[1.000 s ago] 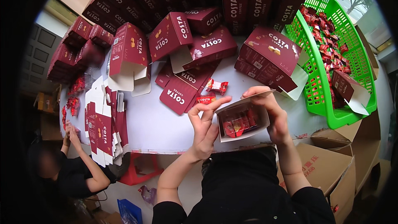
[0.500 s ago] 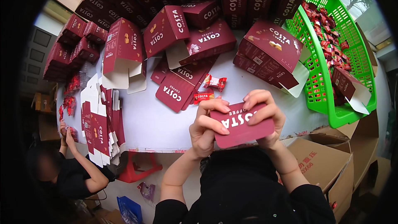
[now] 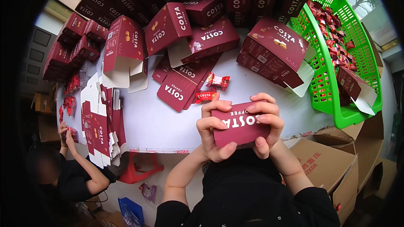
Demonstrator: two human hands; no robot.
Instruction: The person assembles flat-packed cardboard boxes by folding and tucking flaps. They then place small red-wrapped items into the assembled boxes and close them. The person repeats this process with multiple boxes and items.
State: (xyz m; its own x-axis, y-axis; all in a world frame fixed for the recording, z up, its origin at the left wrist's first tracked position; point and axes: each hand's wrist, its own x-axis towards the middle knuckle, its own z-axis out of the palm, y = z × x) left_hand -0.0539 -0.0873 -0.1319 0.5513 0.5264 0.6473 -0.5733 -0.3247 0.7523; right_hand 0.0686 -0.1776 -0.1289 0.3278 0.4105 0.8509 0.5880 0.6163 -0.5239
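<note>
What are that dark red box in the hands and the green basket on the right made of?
The dark red box, gripped by the left hand and right hand, looks like thin printed cardboard with a slight sheen; nearby open boxes show pale folded flaps. The green basket seems moulded plastic: glossy, uniform colour, open lattice walls.

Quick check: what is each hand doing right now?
Left hand: closed on the dark red carton, gripping its left end.
Right hand: closed on the same carton, gripping its right end.
</note>
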